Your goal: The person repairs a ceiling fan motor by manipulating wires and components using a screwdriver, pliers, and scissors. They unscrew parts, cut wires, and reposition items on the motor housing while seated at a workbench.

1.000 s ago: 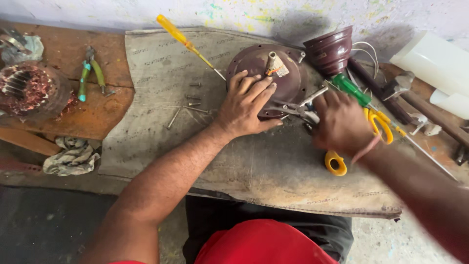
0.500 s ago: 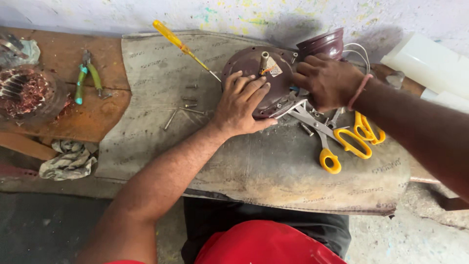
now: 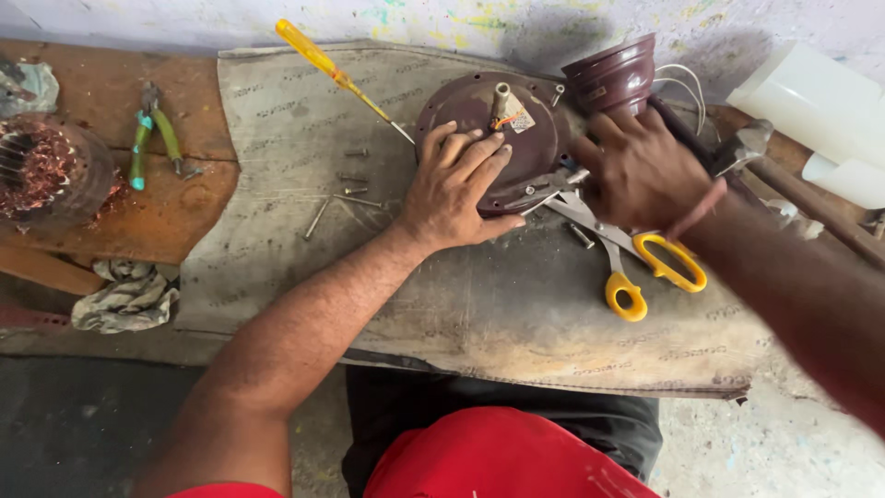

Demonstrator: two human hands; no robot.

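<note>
Motor cover (image 3: 516,138) – scissors (image 3: 636,263), screwdriver (image 3: 336,74) beside; cup (image 3: 613,78) behind.

You are working at a wooden bench (image 3: 184,221) carrying a grey mat (image 3: 479,304), green-handled pliers (image 3: 152,138), a copper-wound coil (image 3: 41,175) and a rag (image 3: 124,295).

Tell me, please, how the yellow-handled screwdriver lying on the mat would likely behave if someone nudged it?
The yellow-handled screwdriver has a rounded handle and a thin straight shaft, so it would probably roll sideways on the flat grey mat. It looks rigid and probably light. The handle's smooth plastic may be a little slippery.
</note>
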